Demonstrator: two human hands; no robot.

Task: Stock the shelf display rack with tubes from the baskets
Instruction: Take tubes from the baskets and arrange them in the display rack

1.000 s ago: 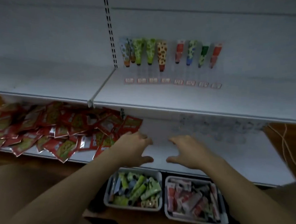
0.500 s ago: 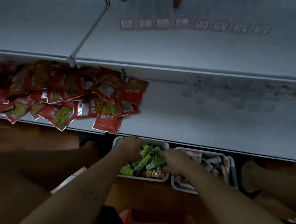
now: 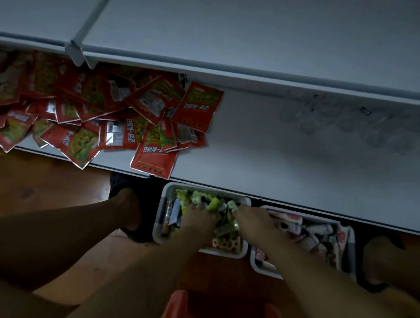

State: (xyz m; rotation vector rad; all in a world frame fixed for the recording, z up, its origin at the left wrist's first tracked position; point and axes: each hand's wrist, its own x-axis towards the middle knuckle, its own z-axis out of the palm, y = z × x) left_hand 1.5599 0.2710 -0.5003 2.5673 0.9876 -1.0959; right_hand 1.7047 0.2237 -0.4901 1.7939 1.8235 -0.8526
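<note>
Hands: left hand (image 3: 197,222) and right hand (image 3: 252,218) both reach down into the left basket (image 3: 158,226), fingers curled among the green tubes (image 3: 214,202).
Grip, left hand: knuckles up, fingertips buried in the tubes; whether it has hold of one cannot be told.
Grip, right hand: fingers bent over the tubes at the basket's right side; whether anything is held cannot be told.
Hidden: both palms face down, and the forearms cover the near part of both baskets.
Left basket: white, on the wooden floor (image 3: 32,188) below the lower shelf (image 3: 276,167); holds a loose heap of green and yellow tubes lying at mixed angles, one with a dark cap; printing too blurred to read.
Right basket (image 3: 350,253): white, just beside the left one; holds red, pink and white tubes (image 3: 319,234), partly under the right forearm.
Cut off: upper shelf (image 3: 235,31) runs out of the top edge; no display rack shows.
Lower shelf, left: pile of red sachets (image 3: 114,110) with green pictures, overlapping, some over the front edge.
Lower shelf, right: faint clear round shapes, hard to make out.
Bottom edge: red stool (image 3: 220,312), partly cut off.
Light: dim overall.
</note>
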